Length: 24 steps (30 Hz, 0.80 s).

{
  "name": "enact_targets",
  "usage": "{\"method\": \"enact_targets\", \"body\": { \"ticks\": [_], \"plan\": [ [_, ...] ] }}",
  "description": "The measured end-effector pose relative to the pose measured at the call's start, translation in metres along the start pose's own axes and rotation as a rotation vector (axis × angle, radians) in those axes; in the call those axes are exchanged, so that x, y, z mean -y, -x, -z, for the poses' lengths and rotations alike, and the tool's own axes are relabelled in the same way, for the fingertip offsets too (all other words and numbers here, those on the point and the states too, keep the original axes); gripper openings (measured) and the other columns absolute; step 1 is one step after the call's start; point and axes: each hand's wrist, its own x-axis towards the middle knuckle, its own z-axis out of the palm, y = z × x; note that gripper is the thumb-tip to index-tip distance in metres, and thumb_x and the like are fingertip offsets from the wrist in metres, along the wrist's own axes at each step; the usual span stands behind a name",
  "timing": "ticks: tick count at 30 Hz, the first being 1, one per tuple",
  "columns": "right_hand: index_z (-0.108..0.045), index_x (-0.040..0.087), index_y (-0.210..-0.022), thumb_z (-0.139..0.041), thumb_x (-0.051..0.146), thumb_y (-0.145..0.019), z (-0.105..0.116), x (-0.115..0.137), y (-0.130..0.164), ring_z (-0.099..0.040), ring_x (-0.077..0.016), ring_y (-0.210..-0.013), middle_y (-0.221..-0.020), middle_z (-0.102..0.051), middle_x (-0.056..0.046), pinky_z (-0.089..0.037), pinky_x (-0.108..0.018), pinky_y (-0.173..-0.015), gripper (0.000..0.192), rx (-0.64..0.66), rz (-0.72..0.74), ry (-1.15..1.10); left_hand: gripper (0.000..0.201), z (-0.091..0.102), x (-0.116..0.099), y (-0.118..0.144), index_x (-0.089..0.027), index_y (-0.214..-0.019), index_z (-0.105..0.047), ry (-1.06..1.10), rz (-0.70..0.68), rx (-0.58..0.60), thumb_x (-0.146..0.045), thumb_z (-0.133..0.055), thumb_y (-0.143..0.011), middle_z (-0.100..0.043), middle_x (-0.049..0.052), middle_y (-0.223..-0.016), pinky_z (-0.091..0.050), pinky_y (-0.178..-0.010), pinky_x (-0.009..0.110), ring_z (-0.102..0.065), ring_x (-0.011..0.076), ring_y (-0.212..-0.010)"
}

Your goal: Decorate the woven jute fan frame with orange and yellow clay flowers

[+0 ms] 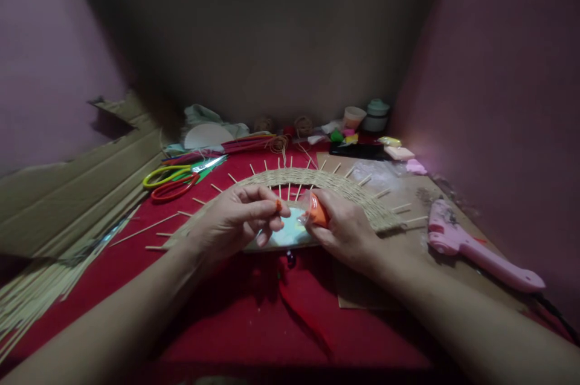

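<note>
Between the thumb and fingertips of my left hand [240, 216] is a small orange piece of clay [278, 205]. My right hand [347, 228] is closed around a clear plastic packet of orange clay [317, 211], its open end toward the left hand. Both hands hover over a woven arch of twine [290, 177] with thin sticks poking out around it. Inside the arch lies a pale blue half-round panel [292, 229], partly hidden by the hands. A dark bead [290, 258] and a red ribbon [303, 312] hang at its lower edge.
Scissors [174, 182] with yellow and red handles lie at left, near loose sticks [40, 306] and folded cardboard [72, 191]. A pink glue gun [480, 255] rests at right on a brown board [371, 288]. Colored clay packets, a dark phone [360, 151] and a cup [353, 117] sit behind.
</note>
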Motion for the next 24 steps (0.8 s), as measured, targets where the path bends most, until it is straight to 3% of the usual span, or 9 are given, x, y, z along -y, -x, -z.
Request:
{"method": "enact_targets", "body": {
  "ticks": [4, 8, 13, 18, 21, 24],
  "plan": [
    [-0.056, 0.017, -0.089, -0.049, 0.029, -0.082, 0.0, 0.0, 0.0, -0.053, -0.0173, -0.068, -0.08, -0.063, -0.006, -0.038, -0.028, -0.06, 0.016, 0.005, -0.002, -0.005, 0.007, -0.002, -0.001, -0.001, -0.015, -0.076, -0.061, 0.047, -0.057, 0.007, -0.014, -0.067, -0.076, -0.064, 0.0, -0.065, -0.043, -0.033, 0.012, -0.052, 0.0049, -0.041],
    [-0.056, 0.018, -0.09, -0.048, 0.03, -0.083, -0.001, 0.0, 0.0, -0.052, -0.0169, -0.067, -0.078, -0.062, -0.006, -0.038, -0.028, -0.06, 0.016, -0.009, 0.004, -0.007, 0.022, -0.003, -0.004, -0.002, -0.02, -0.094, -0.061, 0.098, -0.081, -0.003, -0.015, -0.07, -0.074, -0.065, -0.001, -0.067, -0.044, -0.034, 0.011, -0.056, 0.0063, -0.044],
    [-0.055, 0.018, -0.088, -0.048, 0.029, -0.082, -0.001, -0.001, 0.0, -0.051, -0.0163, -0.066, -0.077, -0.062, -0.006, -0.037, -0.028, -0.059, 0.014, -0.004, 0.008, -0.011, 0.019, -0.001, -0.004, -0.003, -0.015, -0.083, -0.065, 0.108, -0.046, -0.036, -0.026, -0.075, -0.071, -0.059, -0.003, -0.061, -0.044, -0.035, 0.01, -0.053, 0.0037, -0.041],
    [-0.054, 0.018, -0.084, -0.047, 0.029, -0.083, 0.0, -0.001, -0.001, -0.05, -0.0157, -0.064, -0.075, -0.061, -0.005, -0.036, -0.028, -0.058, 0.013, 0.002, -0.005, -0.014, 0.023, 0.0, -0.004, -0.001, -0.016, -0.075, -0.061, 0.066, -0.006, -0.099, -0.037, -0.07, -0.076, -0.055, -0.006, -0.052, -0.033, -0.024, 0.01, -0.04, 0.0018, -0.029],
    [-0.055, 0.017, -0.086, -0.046, 0.03, -0.083, 0.0, -0.001, -0.001, -0.05, -0.0162, -0.065, -0.075, -0.06, -0.006, -0.036, -0.028, -0.059, 0.016, -0.01, 0.009, -0.01, 0.018, -0.001, -0.008, -0.001, -0.015, -0.076, -0.061, 0.04, -0.026, -0.12, -0.031, -0.07, -0.077, -0.06, -0.004, -0.055, -0.032, -0.024, 0.01, -0.042, 0.0019, -0.028],
    [-0.055, 0.017, -0.088, -0.046, 0.031, -0.083, 0.0, -0.002, -0.001, -0.049, -0.0163, -0.065, -0.075, -0.059, -0.005, -0.036, -0.029, -0.059, 0.017, -0.026, 0.012, -0.005, 0.02, -0.002, -0.012, -0.003, -0.013, -0.084, -0.065, 0.035, -0.04, -0.106, -0.02, -0.076, -0.069, -0.064, 0.0, -0.063, -0.042, -0.031, 0.012, -0.052, 0.0047, -0.037]
  ]
}}
